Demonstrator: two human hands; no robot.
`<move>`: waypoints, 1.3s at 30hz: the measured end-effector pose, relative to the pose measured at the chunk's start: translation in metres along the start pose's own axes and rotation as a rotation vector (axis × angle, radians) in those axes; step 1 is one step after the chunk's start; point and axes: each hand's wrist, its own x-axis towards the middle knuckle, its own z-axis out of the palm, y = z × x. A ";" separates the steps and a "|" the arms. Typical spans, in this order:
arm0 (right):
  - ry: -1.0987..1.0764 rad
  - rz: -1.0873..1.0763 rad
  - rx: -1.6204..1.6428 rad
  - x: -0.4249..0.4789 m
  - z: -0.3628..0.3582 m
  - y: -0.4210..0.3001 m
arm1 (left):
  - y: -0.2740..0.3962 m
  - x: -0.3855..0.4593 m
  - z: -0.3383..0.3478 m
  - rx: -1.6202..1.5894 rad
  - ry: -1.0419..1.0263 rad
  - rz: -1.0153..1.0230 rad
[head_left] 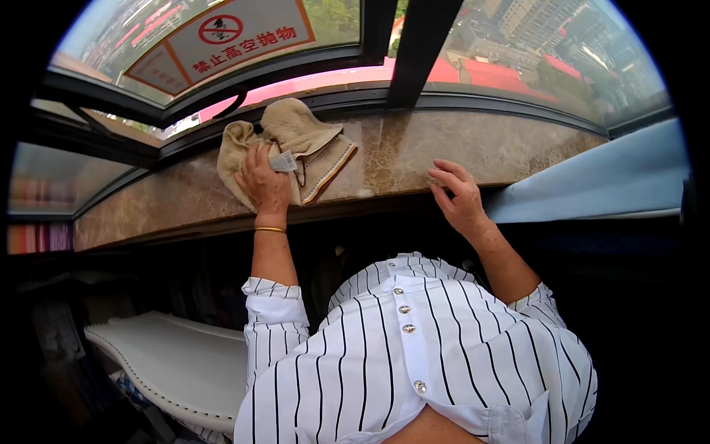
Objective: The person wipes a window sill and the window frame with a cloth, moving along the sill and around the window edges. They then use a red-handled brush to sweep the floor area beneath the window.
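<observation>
My left hand (pixel 264 180) presses on a beige terry towel (pixel 302 130) bunched on the brown marble windowsill (pixel 421 139). Some of the cloth is gathered around my fingers, and a white label tag shows beside them. The towel's striped, stitched border lies towards the sill's front edge, and its far end reaches the dark window frame. To the right, my right hand (pixel 456 194) is held at the sill's front edge, fingers apart and slightly bent, with nothing in it. Whether its fingertips touch the stone I cannot tell.
A window sash (pixel 266 72) with a warning sign (pixel 233 39) tilts outward behind the towel, leaving a gap. A dark mullion (pixel 419 55) rises from the sill. Light blue fabric (pixel 599 177) lies at the right end. A white studded chair (pixel 177 361) stands at my lower left.
</observation>
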 end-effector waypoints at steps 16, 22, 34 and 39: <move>0.080 0.896 0.159 -0.268 0.048 0.119 | -0.027 0.018 0.008 0.125 0.011 0.173; 0.016 1.309 0.241 -0.556 0.168 0.198 | -0.063 0.028 0.000 0.166 -0.090 0.149; -0.155 1.541 -0.044 -0.464 0.098 0.108 | -0.009 0.012 -0.014 0.251 -0.063 0.204; -0.038 1.465 0.015 -0.445 0.057 0.176 | -0.037 0.015 0.002 0.197 0.018 0.217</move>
